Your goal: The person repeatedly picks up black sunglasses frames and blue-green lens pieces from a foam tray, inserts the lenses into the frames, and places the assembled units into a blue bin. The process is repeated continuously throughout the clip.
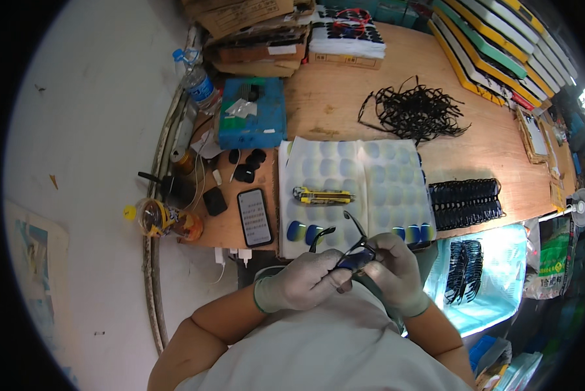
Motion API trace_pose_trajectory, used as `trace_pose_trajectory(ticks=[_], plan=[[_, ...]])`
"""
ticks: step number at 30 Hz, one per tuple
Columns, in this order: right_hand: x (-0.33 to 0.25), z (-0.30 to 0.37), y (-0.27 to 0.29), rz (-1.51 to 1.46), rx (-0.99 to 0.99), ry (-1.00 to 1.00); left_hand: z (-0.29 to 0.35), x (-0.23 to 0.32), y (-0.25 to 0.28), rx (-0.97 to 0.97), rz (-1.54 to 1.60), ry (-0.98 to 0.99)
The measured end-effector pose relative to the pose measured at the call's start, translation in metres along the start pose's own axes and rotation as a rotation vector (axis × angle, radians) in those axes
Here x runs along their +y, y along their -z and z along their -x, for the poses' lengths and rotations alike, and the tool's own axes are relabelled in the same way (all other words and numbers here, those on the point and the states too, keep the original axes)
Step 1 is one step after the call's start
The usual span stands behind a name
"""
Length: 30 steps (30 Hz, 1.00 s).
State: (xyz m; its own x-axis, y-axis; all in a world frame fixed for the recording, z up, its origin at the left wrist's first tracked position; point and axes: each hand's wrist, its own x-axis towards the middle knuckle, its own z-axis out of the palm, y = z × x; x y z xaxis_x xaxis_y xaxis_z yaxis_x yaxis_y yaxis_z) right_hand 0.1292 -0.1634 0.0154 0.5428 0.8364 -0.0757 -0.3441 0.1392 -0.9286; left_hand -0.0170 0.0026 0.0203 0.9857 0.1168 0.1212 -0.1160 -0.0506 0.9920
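Note:
Close to my body, at the table's near edge, I hold a pair of black-framed glasses (356, 258) with dark blue lenses, its temples pointing away from me. My left hand (303, 281), in a whitish glove, is closed on one side of the frame. The gloved right hand (397, 274) pinches the other side, its fingers at the lens. Just beyond lies a white paper sheet (365, 171) with rows of lenses showing through. Bare blue-yellow lenses (303, 232) sit along its near edge, and a yellow utility knife (323, 195) rests on top.
Left of the sheet are a phone (255, 217), a blue box (252, 117) and two bottles. A tangled heap of black frames (418, 111) lies far right. Rows of folded frames (466, 202) line the right edge, above a light-blue basket (495, 287). Stacked trays (495, 52) stand far right.

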Motion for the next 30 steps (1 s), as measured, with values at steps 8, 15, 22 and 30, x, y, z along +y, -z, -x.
trace_pose_trajectory(ticks=[8, 15, 22, 30], plan=[[-0.022, -0.004, 0.021, 0.067, -0.279, -0.354, 0.002, 0.006, 0.007, -0.176, -0.09, 0.094], [0.004, -0.01, 0.01, 0.08, -0.251, -0.206, 0.009, 0.008, 0.019, -0.073, -0.104, 0.109], [0.01, -0.007, 0.007, 0.21, -0.161, -0.186, 0.009, -0.002, 0.013, 0.031, -0.259, 0.095], [-0.002, 0.006, 0.002, 0.247, -0.134, -0.189, 0.01, 0.004, 0.008, 0.029, -0.212, 0.044]])
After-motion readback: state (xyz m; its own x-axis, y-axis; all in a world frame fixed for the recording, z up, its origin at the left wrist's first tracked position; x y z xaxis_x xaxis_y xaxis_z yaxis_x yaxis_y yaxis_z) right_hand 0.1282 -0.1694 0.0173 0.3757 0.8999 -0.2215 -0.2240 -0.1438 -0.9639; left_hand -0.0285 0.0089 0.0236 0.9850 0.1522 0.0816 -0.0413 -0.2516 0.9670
